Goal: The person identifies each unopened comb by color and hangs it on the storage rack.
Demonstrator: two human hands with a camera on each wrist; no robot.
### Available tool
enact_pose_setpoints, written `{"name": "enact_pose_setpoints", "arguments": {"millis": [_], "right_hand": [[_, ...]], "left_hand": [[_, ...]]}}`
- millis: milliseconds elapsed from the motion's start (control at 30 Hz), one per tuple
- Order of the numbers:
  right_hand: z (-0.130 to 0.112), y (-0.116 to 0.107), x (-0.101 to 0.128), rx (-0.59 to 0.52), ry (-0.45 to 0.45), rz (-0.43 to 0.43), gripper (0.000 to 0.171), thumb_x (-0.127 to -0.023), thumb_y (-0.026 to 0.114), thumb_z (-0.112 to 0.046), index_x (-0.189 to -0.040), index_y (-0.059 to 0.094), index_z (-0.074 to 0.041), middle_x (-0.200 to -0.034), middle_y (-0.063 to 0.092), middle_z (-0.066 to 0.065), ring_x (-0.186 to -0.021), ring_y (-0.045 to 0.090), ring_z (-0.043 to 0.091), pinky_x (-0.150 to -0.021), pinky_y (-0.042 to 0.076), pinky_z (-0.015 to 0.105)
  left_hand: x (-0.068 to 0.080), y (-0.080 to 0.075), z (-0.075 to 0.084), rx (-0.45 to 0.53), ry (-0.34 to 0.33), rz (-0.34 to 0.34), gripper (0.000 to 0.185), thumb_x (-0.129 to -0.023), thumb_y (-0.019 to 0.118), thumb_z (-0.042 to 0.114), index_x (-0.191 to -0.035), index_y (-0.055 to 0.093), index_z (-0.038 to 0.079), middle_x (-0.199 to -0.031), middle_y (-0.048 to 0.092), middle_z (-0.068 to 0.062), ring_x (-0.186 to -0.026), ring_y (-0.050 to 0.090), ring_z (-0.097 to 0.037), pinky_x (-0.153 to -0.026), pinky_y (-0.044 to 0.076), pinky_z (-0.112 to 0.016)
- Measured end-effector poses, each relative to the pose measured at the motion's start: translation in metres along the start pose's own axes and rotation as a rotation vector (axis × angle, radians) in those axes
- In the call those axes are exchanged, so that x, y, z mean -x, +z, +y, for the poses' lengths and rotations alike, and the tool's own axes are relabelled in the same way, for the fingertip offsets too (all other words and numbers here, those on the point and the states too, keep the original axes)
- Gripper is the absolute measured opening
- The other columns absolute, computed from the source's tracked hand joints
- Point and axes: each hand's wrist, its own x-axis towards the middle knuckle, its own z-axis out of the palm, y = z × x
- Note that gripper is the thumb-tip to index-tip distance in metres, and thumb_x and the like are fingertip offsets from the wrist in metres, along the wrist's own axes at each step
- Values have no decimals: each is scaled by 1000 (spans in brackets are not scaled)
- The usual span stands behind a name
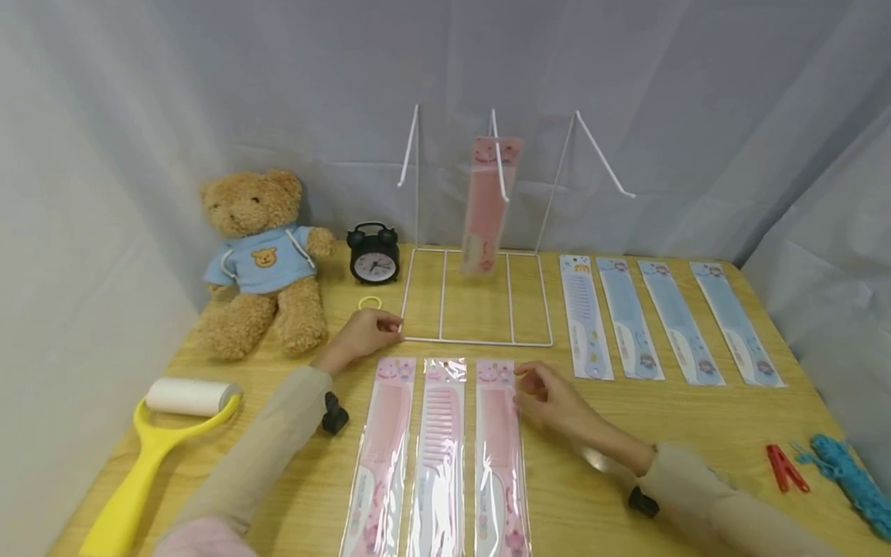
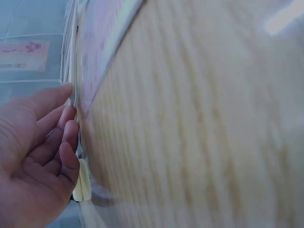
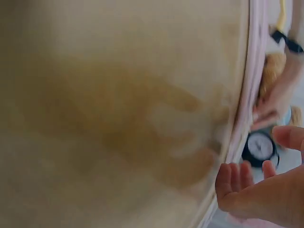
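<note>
counter (image 1: 612, 433): matt wood grain
comb packets (image 1: 498, 456): glossy clear plastic
rack (image 1: 477, 294): white-coated wire
teddy bear (image 1: 261, 259): fuzzy plush, cloth top

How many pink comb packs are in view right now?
4. Three pink comb packs lie side by side on the table before the hands: left, middle, right. A fourth hangs on the white wire rack. None seem hidden.
</note>
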Motion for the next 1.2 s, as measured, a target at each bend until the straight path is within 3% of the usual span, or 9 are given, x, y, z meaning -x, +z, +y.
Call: {"name": "enact_pose_setpoints", "arguments": {"millis": [133, 300, 467, 600, 800, 1200], "right_hand": [[-5, 12, 16, 77, 44, -42, 39, -82, 69, -11, -118, 55, -2, -107, 53, 12, -100, 48, 24, -90, 41, 40], [-13, 21, 28, 111, 88, -83, 44, -81, 71, -22, -120, 55, -10, -127, 46, 17, -122, 39, 33, -104, 32, 53], [-14, 28, 31, 210, 94, -107, 54, -78, 74, -39, -123, 54, -18, -143, 31, 27, -131, 26, 44, -101, 30, 65], [-14, 34, 32, 298, 82, -133, 65, -73, 76, -49, -128, 55, -22, -148, 22, 32, -128, 26, 45, -95, 34, 66], [-16, 37, 33, 357, 60, -124, 68, -69, 80, -46, -126, 58, -17, -147, 23, 34, -120, 32, 42, -92, 38, 62], [-26, 43, 28, 313, 131, -109, 70, -62, 85, -27, -123, 57, -9, -147, 22, 35, -122, 31, 44, -89, 44, 59]], "left_hand": [[1, -1, 0, -7, 2, -9, 30, -85, 69, 10, -109, 67, -8, -91, 68, -14, -84, 61, -22, -79, 51, -36], [0, -1, 0, -24, 11, -7, 26, -87, 68, 11, -107, 68, -6, -95, 69, -16, -89, 62, -25, -82, 51, -38], [1, -1, 0, -17, 34, 5, 25, -87, 67, 10, -105, 68, -7, -95, 69, -18, -89, 63, -26, -82, 51, -39], [1, 0, -1, -11, 40, 5, 25, -87, 67, 9, -105, 68, -8, -95, 69, -18, -88, 62, -26, -82, 51, -39], [1, 2, -3, -4, 21, -4, 26, -87, 68, 9, -107, 67, -7, -94, 68, -16, -88, 61, -24, -81, 51, -38], [3, 2, -1, -6, 48, 19, 25, -87, 68, 8, -106, 67, -9, -95, 69, -19, -89, 63, -29, -83, 51, -41]]}}
